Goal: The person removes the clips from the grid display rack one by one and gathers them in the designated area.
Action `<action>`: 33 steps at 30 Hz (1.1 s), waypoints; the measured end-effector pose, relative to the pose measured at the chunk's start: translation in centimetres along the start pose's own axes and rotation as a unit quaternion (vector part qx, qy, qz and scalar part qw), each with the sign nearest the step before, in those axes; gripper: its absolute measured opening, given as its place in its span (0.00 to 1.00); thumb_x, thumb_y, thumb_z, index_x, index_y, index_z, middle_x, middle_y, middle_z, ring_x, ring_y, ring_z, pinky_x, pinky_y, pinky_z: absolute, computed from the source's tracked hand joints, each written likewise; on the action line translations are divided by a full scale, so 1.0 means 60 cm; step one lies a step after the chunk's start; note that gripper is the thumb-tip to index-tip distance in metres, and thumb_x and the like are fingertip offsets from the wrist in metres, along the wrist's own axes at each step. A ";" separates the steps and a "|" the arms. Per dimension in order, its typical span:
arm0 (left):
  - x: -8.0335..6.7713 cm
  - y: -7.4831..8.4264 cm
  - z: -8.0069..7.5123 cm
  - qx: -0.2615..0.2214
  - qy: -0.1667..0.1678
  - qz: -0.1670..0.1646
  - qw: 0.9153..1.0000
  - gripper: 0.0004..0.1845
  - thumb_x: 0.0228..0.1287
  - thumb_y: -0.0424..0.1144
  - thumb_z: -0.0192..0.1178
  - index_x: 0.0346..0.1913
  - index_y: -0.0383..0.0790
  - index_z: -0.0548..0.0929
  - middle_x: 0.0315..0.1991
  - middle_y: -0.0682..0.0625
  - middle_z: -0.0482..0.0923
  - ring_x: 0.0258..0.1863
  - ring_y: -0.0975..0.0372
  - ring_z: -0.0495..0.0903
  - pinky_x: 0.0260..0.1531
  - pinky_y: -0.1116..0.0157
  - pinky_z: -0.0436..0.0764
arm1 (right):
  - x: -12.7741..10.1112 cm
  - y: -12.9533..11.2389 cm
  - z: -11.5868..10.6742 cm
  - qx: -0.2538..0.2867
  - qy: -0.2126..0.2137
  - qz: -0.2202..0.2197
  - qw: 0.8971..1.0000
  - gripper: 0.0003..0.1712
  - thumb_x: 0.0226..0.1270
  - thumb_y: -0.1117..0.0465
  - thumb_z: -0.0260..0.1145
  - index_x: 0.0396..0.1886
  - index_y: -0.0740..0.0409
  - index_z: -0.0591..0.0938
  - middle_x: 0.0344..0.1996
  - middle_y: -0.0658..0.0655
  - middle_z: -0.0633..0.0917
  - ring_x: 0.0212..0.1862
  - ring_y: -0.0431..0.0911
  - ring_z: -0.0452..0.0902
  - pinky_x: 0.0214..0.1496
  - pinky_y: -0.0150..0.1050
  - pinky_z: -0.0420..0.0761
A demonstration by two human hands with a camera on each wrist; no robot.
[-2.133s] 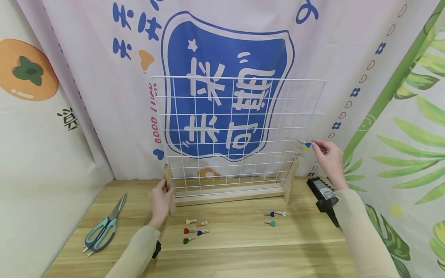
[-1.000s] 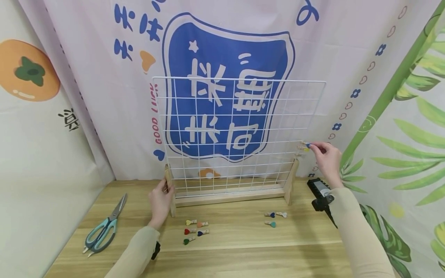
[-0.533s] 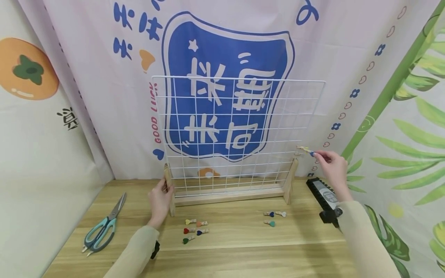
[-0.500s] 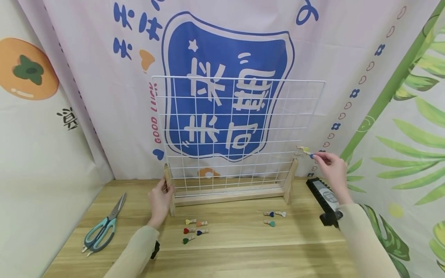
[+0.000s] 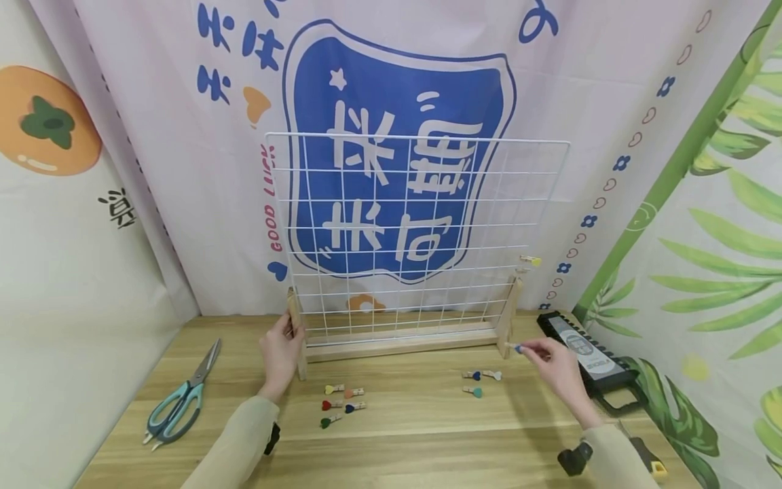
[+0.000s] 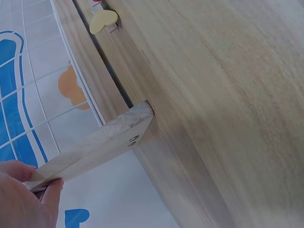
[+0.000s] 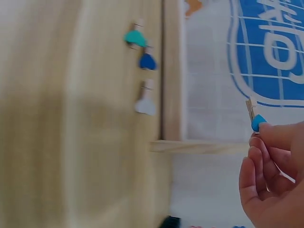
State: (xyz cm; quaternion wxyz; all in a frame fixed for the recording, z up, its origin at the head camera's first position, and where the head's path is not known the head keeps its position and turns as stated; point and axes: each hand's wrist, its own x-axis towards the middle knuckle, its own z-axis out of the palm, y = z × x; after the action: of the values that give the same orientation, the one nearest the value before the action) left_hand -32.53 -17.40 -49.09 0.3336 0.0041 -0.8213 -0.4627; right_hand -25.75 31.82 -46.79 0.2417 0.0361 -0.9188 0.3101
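Far left on the light wooden table (image 5: 427, 435) lie the teal-handled scissors (image 5: 178, 402), well apart from my work. My left hand (image 5: 280, 355) grips the left wooden foot (image 5: 297, 339) of the white wire grid panel (image 5: 415, 231), fingers curled round the upright to steady it; the left wrist view shows my fingertips (image 6: 47, 187) pressed on that foot's end. In front of the stand sit five small wooden pegs with coloured hearts (image 5: 342, 402), and further right three more, dark blue, white and teal (image 5: 481, 381). One yellow-hearted peg (image 5: 530, 260) is clipped on the grid's right edge.

My right hand (image 5: 552, 367) pinches a small wooden clothespin with a blue heart (image 5: 516, 348) between thumb and forefinger, held just above the table beside the stand's right foot. I judge it very light and stiff, sprung, easy to flick away or drop. I hold it at the heart end, where squeezing opens it. Its long axis runs roughly level, and the bare wooden tips point left toward the stand, the heart toward my fingers. The right wrist view shows the same, the wooden tips clear of my fingers (image 7: 270, 142). Behind my hand lies a black flat case (image 5: 586, 353).
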 end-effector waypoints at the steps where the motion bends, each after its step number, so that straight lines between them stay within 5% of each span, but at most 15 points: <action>1: 0.000 0.000 0.000 0.000 0.000 0.001 1.000 0.17 0.59 0.22 0.62 0.52 0.22 0.81 0.44 0.27 0.84 0.41 0.39 0.87 0.40 0.48 0.87 | -0.007 0.003 0.008 0.001 -0.006 0.001 1.000 0.06 0.60 0.65 0.72 0.36 0.62 0.88 0.30 0.58 0.89 0.28 0.27 0.73 0.30 0.24 0.79; 17: 0.000 -0.001 -0.001 -0.001 -0.003 0.002 1.000 0.17 0.59 0.22 0.62 0.52 0.23 0.81 0.44 0.27 0.84 0.41 0.39 0.87 0.39 0.48 0.87 | -0.063 0.040 0.082 -0.016 -0.136 0.046 0.989 0.02 0.58 0.64 0.73 0.32 0.55 0.89 0.30 0.52 0.90 0.27 0.30 0.75 0.31 0.24 0.76; 27: 0.001 -0.002 -0.005 -0.002 -0.018 -0.010 1.000 0.18 0.61 0.23 0.61 0.55 0.23 0.80 0.47 0.27 0.83 0.43 0.39 0.87 0.41 0.49 0.87 | -0.060 0.041 0.081 -0.002 -0.148 0.046 0.988 0.04 0.59 0.66 0.71 0.34 0.59 0.88 0.31 0.55 0.90 0.27 0.31 0.76 0.30 0.24 0.76; 33: 0.001 0.000 -0.005 -0.006 -0.017 -0.012 1.000 0.18 0.61 0.24 0.62 0.55 0.23 0.80 0.47 0.27 0.83 0.43 0.39 0.87 0.41 0.49 0.87 | -0.010 0.029 0.044 -0.011 -0.111 0.033 0.993 0.10 0.62 0.65 0.69 0.41 0.66 0.86 0.35 0.64 0.90 0.32 0.44 0.83 0.33 0.27 0.82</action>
State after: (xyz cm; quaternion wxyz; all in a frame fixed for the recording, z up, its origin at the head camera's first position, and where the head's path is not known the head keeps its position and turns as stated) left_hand -32.39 -17.64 -48.94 0.3141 0.0045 -0.8241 -0.4713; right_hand -26.74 31.64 -49.84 0.1284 0.0377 -0.9440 0.3017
